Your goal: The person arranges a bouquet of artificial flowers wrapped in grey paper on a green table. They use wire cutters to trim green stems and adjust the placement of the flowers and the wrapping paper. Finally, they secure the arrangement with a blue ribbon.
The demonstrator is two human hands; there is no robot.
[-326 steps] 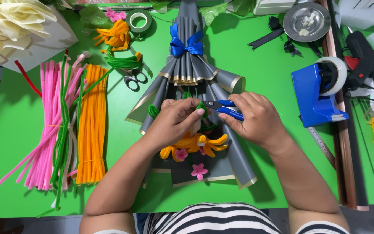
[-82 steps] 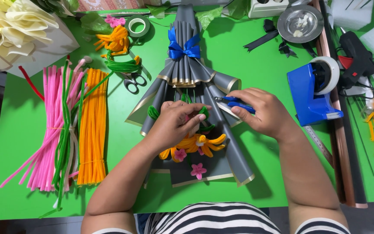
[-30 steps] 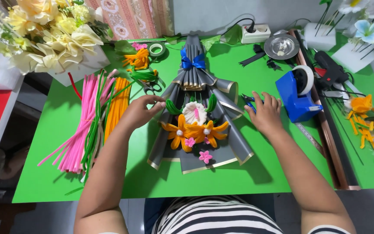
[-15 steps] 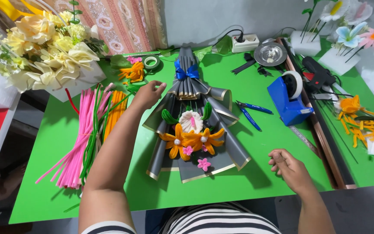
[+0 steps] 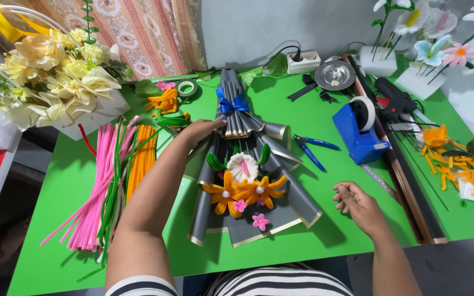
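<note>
I see my left hand reaching across the green table and resting, fingers loosely curled, on the upper left fold of the grey wrapped bouquet, apparently to steady it flat; I cannot tell whether it pinches the paper. The bouquet lies in the middle of the table, its blue bow pointing away from me and the orange flowers facing up. My right hand hovers low beside the bouquet's right edge, fingertips drawn together as if nipping something tiny, too small to make out. The blue pliers lie untouched near the tape dispenser, and the pipe cleaners lie bundled at my left.
</note>
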